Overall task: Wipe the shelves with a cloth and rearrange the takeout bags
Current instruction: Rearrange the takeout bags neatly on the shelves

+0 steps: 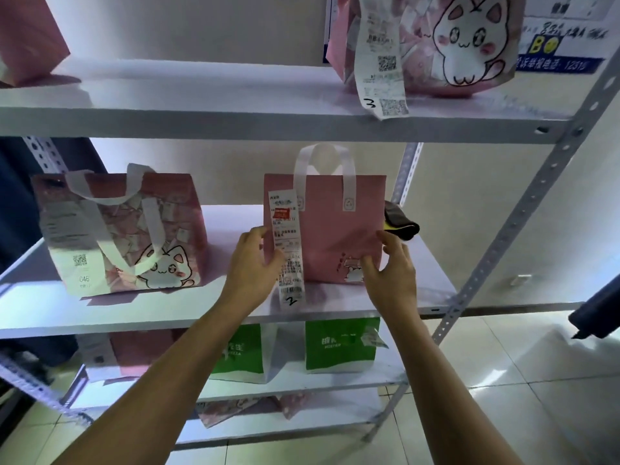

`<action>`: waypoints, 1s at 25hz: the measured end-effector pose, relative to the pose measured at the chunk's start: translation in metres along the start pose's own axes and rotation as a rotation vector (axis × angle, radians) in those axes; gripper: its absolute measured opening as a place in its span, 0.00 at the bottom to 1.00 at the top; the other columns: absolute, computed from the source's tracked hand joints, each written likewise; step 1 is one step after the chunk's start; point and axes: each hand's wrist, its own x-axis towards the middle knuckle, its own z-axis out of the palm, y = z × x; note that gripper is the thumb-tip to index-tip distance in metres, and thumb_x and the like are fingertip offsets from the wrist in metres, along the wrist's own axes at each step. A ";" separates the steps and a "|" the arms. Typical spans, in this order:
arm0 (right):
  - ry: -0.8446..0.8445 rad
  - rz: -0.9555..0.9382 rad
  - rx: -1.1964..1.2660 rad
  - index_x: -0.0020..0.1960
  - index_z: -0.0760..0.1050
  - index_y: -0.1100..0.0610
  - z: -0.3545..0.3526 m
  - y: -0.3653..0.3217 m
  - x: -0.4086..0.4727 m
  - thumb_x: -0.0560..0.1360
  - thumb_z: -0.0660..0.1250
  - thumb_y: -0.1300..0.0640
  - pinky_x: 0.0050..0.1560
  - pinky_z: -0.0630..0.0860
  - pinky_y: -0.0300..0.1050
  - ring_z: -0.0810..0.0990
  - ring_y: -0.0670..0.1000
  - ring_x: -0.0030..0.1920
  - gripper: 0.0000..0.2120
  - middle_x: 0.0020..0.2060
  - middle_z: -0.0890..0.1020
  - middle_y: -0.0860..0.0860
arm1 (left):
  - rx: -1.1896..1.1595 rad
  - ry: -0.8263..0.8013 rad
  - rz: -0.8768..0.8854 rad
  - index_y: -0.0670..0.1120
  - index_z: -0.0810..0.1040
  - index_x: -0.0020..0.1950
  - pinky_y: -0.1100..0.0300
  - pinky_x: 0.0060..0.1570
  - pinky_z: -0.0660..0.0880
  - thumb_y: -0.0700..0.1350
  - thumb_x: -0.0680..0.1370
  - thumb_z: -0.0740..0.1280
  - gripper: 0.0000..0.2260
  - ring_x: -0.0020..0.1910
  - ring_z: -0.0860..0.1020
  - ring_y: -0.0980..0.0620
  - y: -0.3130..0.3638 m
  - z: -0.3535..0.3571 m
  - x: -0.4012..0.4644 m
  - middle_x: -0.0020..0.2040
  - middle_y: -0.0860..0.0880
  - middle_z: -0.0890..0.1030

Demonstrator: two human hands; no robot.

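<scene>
A plain pink takeout bag (330,226) with white handles stands upright on the middle shelf (335,308), a long receipt marked 2 hanging down its front. My left hand (253,260) rests against the bag's lower left edge, thumb over the receipt. My right hand (392,268) touches its lower right corner, fingers spread. A dark cloth (401,221) with a yellow patch lies on the shelf just behind the bag's right side. A second pink bag with a cat print (124,233) stands to the left on the same shelf.
The upper shelf (235,124) carries a cat-print bag (436,45) with a receipt marked 3, and another pink bag (28,36) at the far left. Green and white bags (339,345) sit on the shelf below. A slotted metal upright (523,209) frames the right side.
</scene>
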 end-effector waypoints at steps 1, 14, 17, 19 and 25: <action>-0.011 0.018 0.045 0.72 0.69 0.48 0.004 0.007 0.006 0.78 0.68 0.51 0.58 0.74 0.45 0.73 0.44 0.57 0.23 0.62 0.75 0.46 | -0.022 0.010 -0.062 0.51 0.67 0.73 0.47 0.66 0.72 0.50 0.79 0.67 0.24 0.67 0.72 0.49 -0.003 0.006 0.007 0.71 0.49 0.70; 0.079 0.111 0.366 0.68 0.72 0.44 0.007 0.019 0.009 0.80 0.65 0.55 0.47 0.82 0.42 0.82 0.40 0.49 0.17 0.52 0.82 0.42 | -0.248 0.047 -0.167 0.55 0.70 0.65 0.70 0.45 0.79 0.42 0.80 0.66 0.16 0.46 0.79 0.70 -0.015 0.018 0.005 0.54 0.62 0.79; 0.099 0.133 0.342 0.64 0.72 0.41 -0.006 0.006 -0.017 0.83 0.60 0.53 0.40 0.83 0.45 0.84 0.45 0.44 0.12 0.48 0.83 0.43 | -0.306 0.076 -0.143 0.55 0.71 0.62 0.77 0.31 0.73 0.40 0.80 0.66 0.14 0.44 0.76 0.77 -0.006 0.000 -0.027 0.52 0.63 0.78; 0.118 0.124 0.325 0.63 0.72 0.40 -0.015 -0.007 -0.037 0.84 0.59 0.52 0.34 0.80 0.38 0.84 0.46 0.43 0.11 0.45 0.82 0.42 | -0.325 0.089 -0.113 0.54 0.71 0.63 0.74 0.32 0.76 0.41 0.80 0.66 0.14 0.46 0.77 0.75 -0.003 -0.016 -0.051 0.52 0.62 0.78; 0.155 0.066 0.366 0.63 0.75 0.44 -0.033 -0.049 -0.111 0.82 0.60 0.62 0.33 0.79 0.38 0.83 0.47 0.38 0.16 0.42 0.83 0.47 | -0.322 0.153 -0.050 0.59 0.73 0.62 0.71 0.42 0.77 0.44 0.79 0.68 0.15 0.51 0.79 0.65 -0.005 -0.076 -0.133 0.52 0.64 0.81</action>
